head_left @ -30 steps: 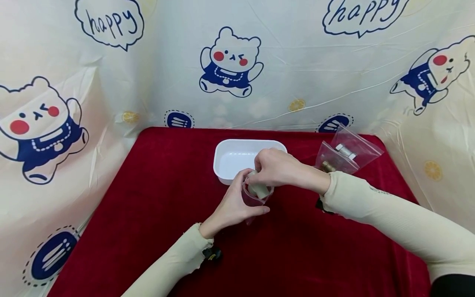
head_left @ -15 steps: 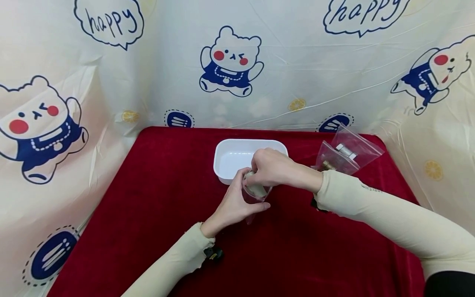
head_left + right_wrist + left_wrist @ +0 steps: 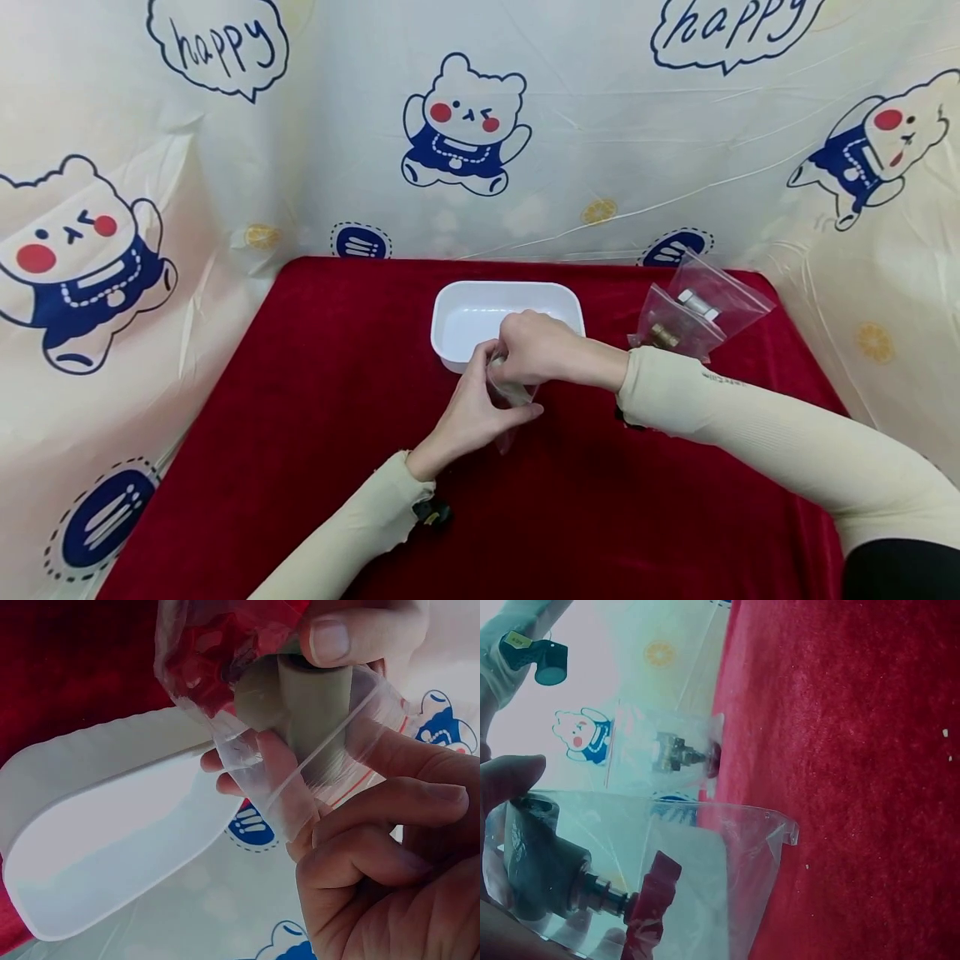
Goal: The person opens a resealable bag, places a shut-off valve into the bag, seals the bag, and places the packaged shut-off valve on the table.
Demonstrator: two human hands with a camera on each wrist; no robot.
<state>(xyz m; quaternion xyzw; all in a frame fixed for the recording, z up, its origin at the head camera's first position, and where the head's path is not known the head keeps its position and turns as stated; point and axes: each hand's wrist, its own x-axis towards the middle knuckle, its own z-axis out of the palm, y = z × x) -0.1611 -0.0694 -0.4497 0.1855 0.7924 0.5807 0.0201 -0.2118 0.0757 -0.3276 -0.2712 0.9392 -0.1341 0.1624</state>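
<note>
My left hand [image 3: 467, 412] curls round a clear zip bag [image 3: 754, 847] near the table's middle, just in front of the white tray. Inside the bag is a grey-green valve [image 3: 534, 862] with a metal stem and a red handle [image 3: 649, 907]. My right hand [image 3: 543, 346] reaches down at the bag's mouth. In the right wrist view its thumb meets the open end of the valve's tube and its index finger lies on the other side, so it pinches the valve. From the head view the valve is mostly hidden.
A white tray [image 3: 465, 304] stands at the back centre, right behind the bag. At the back right lie two more clear bags, one with a silvery fitting [image 3: 697, 305], one with a brass fitting [image 3: 663, 335]. A red cloth [image 3: 352, 358] covers the table; patterned curtains surround it.
My right hand has moved slightly left and down over the bag's mouth, and its forearm has swung left. Less of the valve shows. The left hand has hardly moved.
</note>
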